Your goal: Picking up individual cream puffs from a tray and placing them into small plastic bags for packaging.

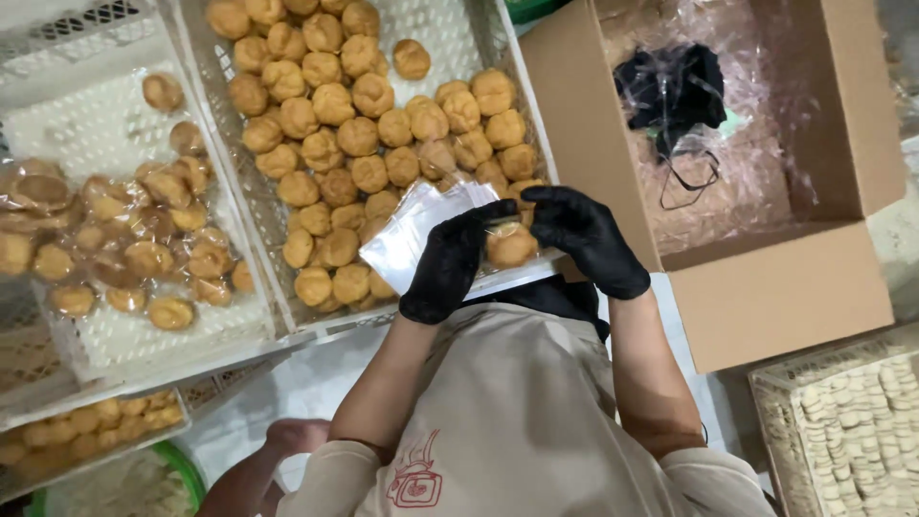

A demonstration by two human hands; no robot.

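Observation:
My left hand (448, 266), in a black glove, grips a stack of small clear plastic bags (412, 230) over the middle crate. My right hand (586, 239), also gloved in black, pinches the mouth of the front bag from the right. One round golden pastry (510, 247) sits between the two hands, apparently inside that bag. Under the hands, a white plastic crate (532, 115) holds several loose golden pastries (335, 105).
A second white crate (67, 124) on the left holds bagged pastries (144, 249). To the right stands an open cardboard box (795, 297) lined with clear plastic, with a black item (670, 86) inside. A tray of pale biscuits (852, 431) is at the lower right, another pastry tray (86, 431) at the lower left.

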